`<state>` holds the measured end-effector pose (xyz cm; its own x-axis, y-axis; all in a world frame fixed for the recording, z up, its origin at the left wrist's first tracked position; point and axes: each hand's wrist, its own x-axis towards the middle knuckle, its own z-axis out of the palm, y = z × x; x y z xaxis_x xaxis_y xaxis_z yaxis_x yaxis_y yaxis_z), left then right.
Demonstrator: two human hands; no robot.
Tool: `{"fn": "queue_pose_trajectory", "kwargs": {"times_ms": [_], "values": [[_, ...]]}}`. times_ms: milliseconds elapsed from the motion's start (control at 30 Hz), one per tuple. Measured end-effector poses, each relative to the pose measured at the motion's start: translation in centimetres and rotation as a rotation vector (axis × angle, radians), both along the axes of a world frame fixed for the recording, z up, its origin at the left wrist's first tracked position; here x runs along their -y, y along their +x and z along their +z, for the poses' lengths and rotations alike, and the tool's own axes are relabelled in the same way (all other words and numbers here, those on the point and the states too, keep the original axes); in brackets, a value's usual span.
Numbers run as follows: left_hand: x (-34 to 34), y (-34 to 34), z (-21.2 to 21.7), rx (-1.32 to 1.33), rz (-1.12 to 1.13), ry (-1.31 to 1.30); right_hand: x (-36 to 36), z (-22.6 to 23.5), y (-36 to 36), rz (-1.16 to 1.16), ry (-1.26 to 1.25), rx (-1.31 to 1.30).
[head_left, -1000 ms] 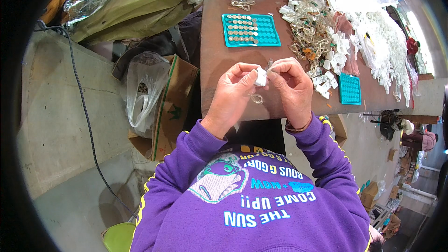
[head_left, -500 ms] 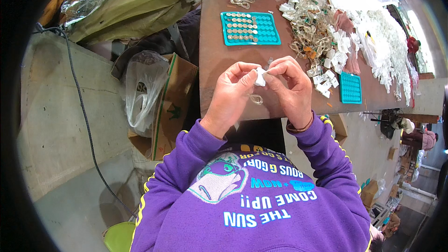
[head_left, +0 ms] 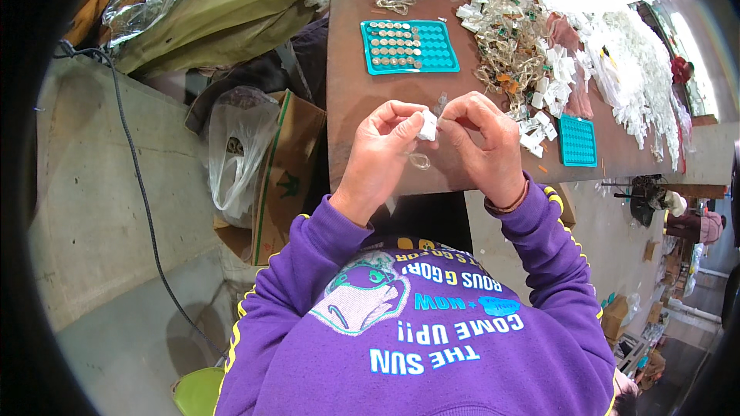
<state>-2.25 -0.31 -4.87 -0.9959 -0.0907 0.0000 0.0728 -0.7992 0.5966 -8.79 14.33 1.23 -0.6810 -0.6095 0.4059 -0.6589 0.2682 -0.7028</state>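
My left hand [head_left: 383, 152] and my right hand [head_left: 483, 145] meet above the near edge of a brown table [head_left: 351, 131]. Between the fingertips of both hands I pinch a small white piece [head_left: 428, 125]. A small clear loop [head_left: 418, 161] lies or hangs just under my left fingers; I cannot tell which. Farther back on the table sits a teal tray [head_left: 439, 58] with rows of small round metal parts in its left half.
A heap of chain-like metal pieces and white tags [head_left: 524, 54] covers the table's right side, beside a smaller teal tray [head_left: 577, 140]. Left of the table stand a cardboard box [head_left: 285, 173] and a clear plastic bag [head_left: 235, 154]. A black cable [head_left: 139, 185] runs over the concrete floor.
Both hands have stayed together over the table's near edge, with only small finger shifts around the white piece.
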Motion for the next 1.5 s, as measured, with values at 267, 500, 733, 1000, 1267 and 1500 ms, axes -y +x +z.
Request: {"fn": "queue_pose_trajectory", "kwargs": {"times_ms": [267,500,733,1000,1267,1500], "values": [[-0.3,0.1,0.0,0.029,0.066,-0.107,0.3,0.3,0.0,0.008,0.113,-0.197],[-0.1,0.3,0.1,0.028,-0.002,-0.041,0.5,1.2,0.2,0.032,0.083,-0.122],[-0.1,0.3,0.3,0.036,-0.002,-0.059,0.4,0.7,0.3,0.045,0.116,-0.235],[1.7,-1.5,5.5,-0.782,0.456,-1.568,-4.7,-0.6,2.1,-0.303,-0.277,0.18],[5.0,-18.4,9.2,-0.551,0.503,-2.184,-7.4,-2.4,5.0,-0.36,-0.261,0.172],[1.7,-24.4,3.1,-0.507,0.178,-2.133,-10.5,-2.5,5.1,-0.407,-0.299,0.184]]}}
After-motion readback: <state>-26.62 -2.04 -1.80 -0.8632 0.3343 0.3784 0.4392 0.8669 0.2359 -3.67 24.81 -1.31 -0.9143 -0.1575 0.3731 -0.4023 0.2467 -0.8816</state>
